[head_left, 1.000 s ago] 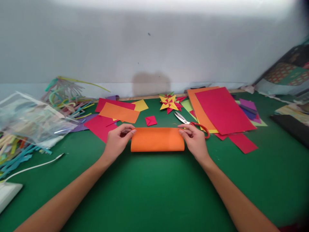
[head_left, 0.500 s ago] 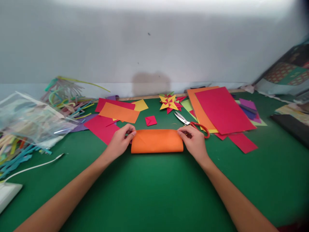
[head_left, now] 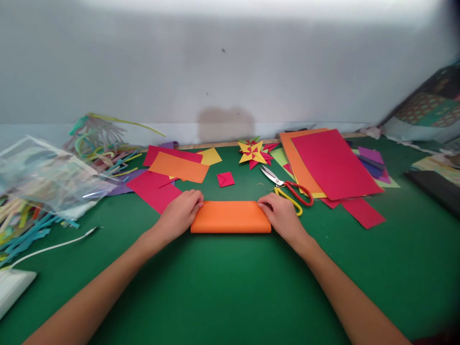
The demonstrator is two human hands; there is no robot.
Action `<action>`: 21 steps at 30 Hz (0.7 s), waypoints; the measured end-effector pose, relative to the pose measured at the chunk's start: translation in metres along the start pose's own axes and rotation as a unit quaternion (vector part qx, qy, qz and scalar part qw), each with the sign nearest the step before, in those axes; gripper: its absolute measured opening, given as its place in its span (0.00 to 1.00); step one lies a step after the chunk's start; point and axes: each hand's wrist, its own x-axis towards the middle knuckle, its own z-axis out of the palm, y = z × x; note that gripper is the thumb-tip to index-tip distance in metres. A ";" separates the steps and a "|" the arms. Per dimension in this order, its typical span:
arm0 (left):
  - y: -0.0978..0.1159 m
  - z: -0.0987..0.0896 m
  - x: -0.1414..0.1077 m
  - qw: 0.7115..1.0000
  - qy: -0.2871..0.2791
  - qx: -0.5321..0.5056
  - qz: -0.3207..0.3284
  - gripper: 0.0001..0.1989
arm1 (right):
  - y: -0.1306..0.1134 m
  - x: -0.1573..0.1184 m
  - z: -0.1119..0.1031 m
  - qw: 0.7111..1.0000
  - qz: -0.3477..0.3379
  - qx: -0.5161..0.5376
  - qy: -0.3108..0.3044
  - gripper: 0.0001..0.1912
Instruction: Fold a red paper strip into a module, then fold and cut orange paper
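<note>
An orange sheet of paper (head_left: pixel 230 218), folded over with a rounded bend along its near edge, lies on the green table (head_left: pixel 223 287). My left hand (head_left: pixel 185 208) pinches its far left corner, fingers closed. At the far right corner, my right hand (head_left: pixel 280 213) is closed on the same paper between thumb and fingers. Just beyond my right hand lie scissors (head_left: pixel 296 194) with red and yellow handles. A small folded red paper square (head_left: pixel 225 179) rests behind the orange sheet. Farther back sits a yellow and red folded paper star (head_left: pixel 253 152).
Red and orange sheets (head_left: pixel 334 165) are stacked at the right. Orange paper (head_left: pixel 179 167) and other coloured pieces lie at the left. A clear plastic bag (head_left: pixel 53 172) and paper strips (head_left: pixel 25 235) cover the far left, near a white cable (head_left: pixel 53 248). A wall stands behind.
Both hands have come slightly nearer to me with the orange paper's far edge. The folded paper now looks flatter, and more of the scissors' yellow handle shows.
</note>
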 end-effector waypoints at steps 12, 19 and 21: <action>-0.002 -0.002 0.002 1.000 -0.009 0.003 -0.012 0.05 | -0.006 0.002 -0.001 0.997 -0.002 -0.067 -0.028 0.06; -0.012 -0.003 0.006 0.999 0.007 -0.031 0.010 0.05 | -0.007 0.003 -0.003 0.998 -0.006 -0.055 -0.032 0.06; -0.015 -0.003 0.008 0.999 0.006 -0.031 0.022 0.04 | -0.004 0.004 -0.003 0.998 -0.009 -0.039 -0.041 0.07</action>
